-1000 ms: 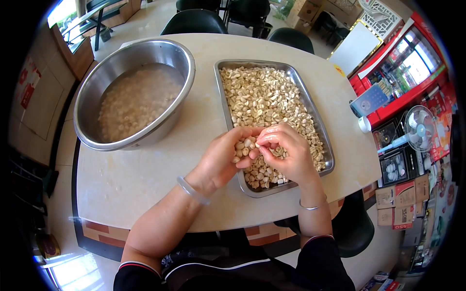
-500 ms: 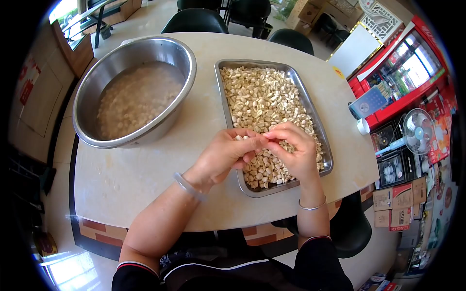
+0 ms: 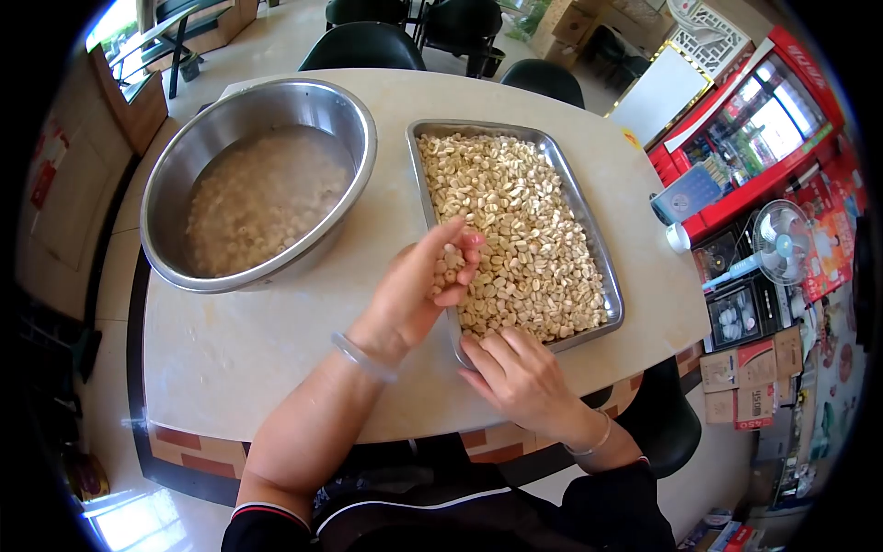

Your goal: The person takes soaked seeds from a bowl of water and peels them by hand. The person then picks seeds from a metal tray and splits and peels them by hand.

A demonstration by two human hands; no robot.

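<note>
A rectangular steel tray (image 3: 602, 262) lies on the pale counter (image 3: 239, 350), filled nearly wall to wall with a shallow layer of pale split kernels (image 3: 515, 221). To its left, near but not touching, stands a round steel basin (image 3: 354, 115) holding cloudy water with more kernels sunk in it.

The left hand (image 3: 428, 281) is raised over the tray's near left wall, loosely cupped around a small heap of kernels in the palm, fingers half curled and not closed tight. The right hand (image 3: 520, 373) lies flat and open on the tray's near corner, fingertips touching the rim, holding nothing.

The tray's near end sits close to the counter's front edge; its right wall leaves a bare strip of counter before the rounded edge. In front of the basin, the counter is bare down to the near edge. Dark chairs (image 3: 363, 46) stand at the far side, and a small fan (image 3: 782, 244) sits off to the right, below counter level.
</note>
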